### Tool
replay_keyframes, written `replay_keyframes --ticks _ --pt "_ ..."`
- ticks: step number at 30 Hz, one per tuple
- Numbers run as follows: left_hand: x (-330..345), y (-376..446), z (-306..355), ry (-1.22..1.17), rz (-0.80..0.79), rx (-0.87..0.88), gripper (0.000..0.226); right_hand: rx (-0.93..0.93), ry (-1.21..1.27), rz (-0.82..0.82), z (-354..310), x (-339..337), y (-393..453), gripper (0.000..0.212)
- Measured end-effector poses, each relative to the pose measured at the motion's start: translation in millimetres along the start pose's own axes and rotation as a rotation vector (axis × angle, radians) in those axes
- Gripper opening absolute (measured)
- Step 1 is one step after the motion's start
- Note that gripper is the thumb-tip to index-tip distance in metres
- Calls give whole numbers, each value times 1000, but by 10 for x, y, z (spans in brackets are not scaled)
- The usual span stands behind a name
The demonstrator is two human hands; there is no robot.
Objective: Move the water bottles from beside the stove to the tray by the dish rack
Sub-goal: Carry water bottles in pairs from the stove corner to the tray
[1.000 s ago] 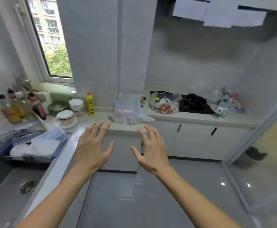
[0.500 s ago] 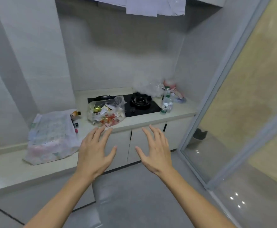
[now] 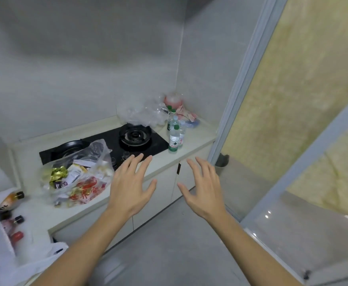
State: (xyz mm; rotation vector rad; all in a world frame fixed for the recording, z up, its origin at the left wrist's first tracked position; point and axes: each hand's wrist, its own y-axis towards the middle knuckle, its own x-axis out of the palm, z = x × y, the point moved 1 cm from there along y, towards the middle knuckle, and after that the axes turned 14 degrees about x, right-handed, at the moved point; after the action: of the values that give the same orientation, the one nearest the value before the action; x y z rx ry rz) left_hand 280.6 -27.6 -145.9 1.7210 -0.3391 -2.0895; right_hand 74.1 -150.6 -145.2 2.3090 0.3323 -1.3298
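Nearest to us, both forearms reach forward over the grey floor, and our left hand (image 3: 130, 187) and right hand (image 3: 203, 189) are held out palm-down with fingers spread and relaxed, grasping nothing and touching nothing. The left hand hangs in front of the counter's edge, the right one in front of the white cabinet doors (image 3: 162, 182) below it. At the lower left a white plastic bag (image 3: 14, 263) sags off the countertop (image 3: 195, 137), with small dark-capped sauce bottles (image 3: 11, 200) lying beside it. Just past our left hand sits a clear bag of snack packets (image 3: 76, 178), partly overlapping the black stove (image 3: 107, 145), whose right burner (image 3: 135, 134) is bare while a dark pan (image 3: 69, 147) rests on the left one. To the right of the stove, on the pale countertop, the water bottles (image 3: 174, 139) stand upright in a tight cluster, green caps and labels visible; how many there are we cannot tell for sure. Behind them, in the corner, lie crumpled clear plastic (image 3: 142, 112) and a pink object (image 3: 174, 101). A glass sliding door (image 3: 292, 120) closes off the right side.
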Motion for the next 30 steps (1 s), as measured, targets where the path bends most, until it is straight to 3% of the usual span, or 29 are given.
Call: replay_keyframes --ticks 5,14,19,30 --pt "650 934 -96 -26 -33 37 70 -16 -1 -5 551 310 919 75" --pt "1683 2377 -247 17 -125 -35 70 -181 -107 -191 1226 821 2646 79" --pt "2094 2880 -398 3 -151 -93 69 -165 -57 -257 1479 1153 3344 79" --pt "3073 3695 -1147 -335 -172 -343 87 -167 14 -395 1674 2091 4790 90"
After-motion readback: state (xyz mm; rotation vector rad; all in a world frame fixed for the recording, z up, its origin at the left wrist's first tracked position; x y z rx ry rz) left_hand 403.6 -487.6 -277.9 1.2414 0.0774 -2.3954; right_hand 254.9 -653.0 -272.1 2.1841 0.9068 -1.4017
